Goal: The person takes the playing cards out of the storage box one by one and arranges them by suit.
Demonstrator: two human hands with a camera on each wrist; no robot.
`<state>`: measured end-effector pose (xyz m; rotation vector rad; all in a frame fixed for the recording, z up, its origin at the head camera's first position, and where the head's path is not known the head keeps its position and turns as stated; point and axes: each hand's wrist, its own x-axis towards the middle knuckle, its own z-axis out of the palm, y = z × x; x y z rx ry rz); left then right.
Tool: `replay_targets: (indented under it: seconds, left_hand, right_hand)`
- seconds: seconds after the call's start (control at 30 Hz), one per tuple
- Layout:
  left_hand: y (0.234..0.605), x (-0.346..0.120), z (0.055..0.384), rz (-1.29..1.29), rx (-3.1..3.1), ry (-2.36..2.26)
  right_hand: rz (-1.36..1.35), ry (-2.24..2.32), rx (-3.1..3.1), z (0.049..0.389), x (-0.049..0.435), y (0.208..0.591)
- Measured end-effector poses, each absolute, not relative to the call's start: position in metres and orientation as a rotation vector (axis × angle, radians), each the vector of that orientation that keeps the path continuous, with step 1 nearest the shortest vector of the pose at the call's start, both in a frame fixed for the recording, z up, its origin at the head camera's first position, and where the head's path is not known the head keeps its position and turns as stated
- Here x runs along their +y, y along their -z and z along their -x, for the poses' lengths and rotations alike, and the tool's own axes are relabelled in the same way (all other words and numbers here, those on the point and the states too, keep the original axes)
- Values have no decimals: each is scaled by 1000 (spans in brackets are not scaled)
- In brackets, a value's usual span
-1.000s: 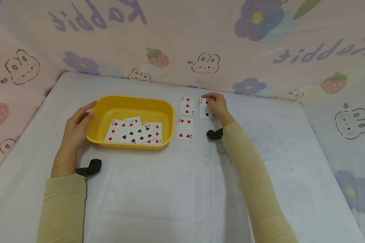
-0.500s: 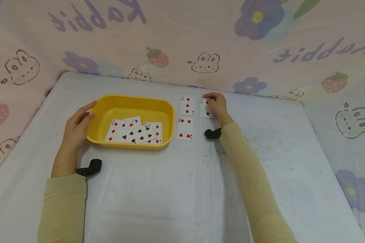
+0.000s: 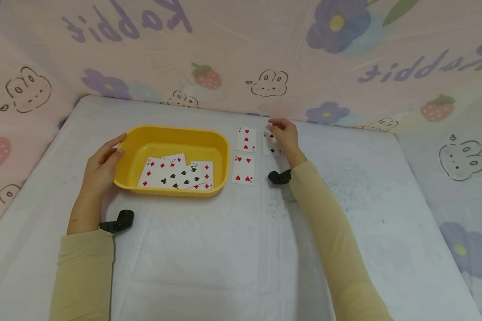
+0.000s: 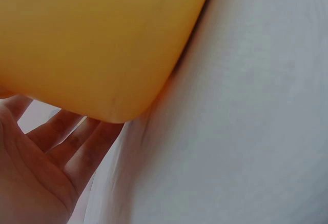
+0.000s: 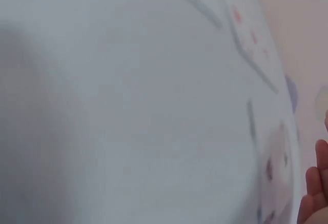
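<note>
My left hand (image 3: 100, 171) touches the left end of a yellow tub (image 3: 172, 192). In the left wrist view its fingers (image 4: 77, 139) lie fairly straight against the outer wall. Face-up playing cards (image 3: 156, 171) overlap inside the tub, diamonds and black suits among them. My right hand (image 3: 285, 136) hovers over the two of spades (image 3: 272, 150) and partly covers it; its fingers hold nothing. Left of that card lies the three of hearts (image 3: 246, 139), with the four of hearts (image 3: 243, 169) just below it. At the right wrist view's edge my right fingers (image 5: 313, 185) appear apart from the card.
A white cloth (image 3: 201, 258) covers the table, with faint dark smudges on the right side. Printed fabric walls (image 3: 233, 53) with rabbits and flowers rise behind the table and at both sides. A black device (image 3: 279, 177) sits on the right wrist, another (image 3: 122, 220) on the left.
My right hand has let go of the two of spades and risen slightly from it. Before that, the card shifted slightly. My left hand and the tub have stayed in place.
</note>
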<state>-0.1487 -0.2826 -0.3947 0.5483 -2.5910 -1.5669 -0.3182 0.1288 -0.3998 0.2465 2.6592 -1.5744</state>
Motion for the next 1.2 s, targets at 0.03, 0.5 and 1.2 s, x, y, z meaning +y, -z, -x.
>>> replay_targets:
  seconds: [0.03, 0.5, 1.2]
  left_hand:
    - [395, -283, 149, -548, -2589, 1569]
    - [395, -283, 148, -520, -2589, 1567]
    - [393, -281, 148, -553, -2579, 1596]
  right_hand:
    - [-240, 1594, 2652, 317, 128, 398]
    - [-43, 1783, 2533, 299, 93, 363]
    - [225, 1556, 2294, 276, 31, 313]
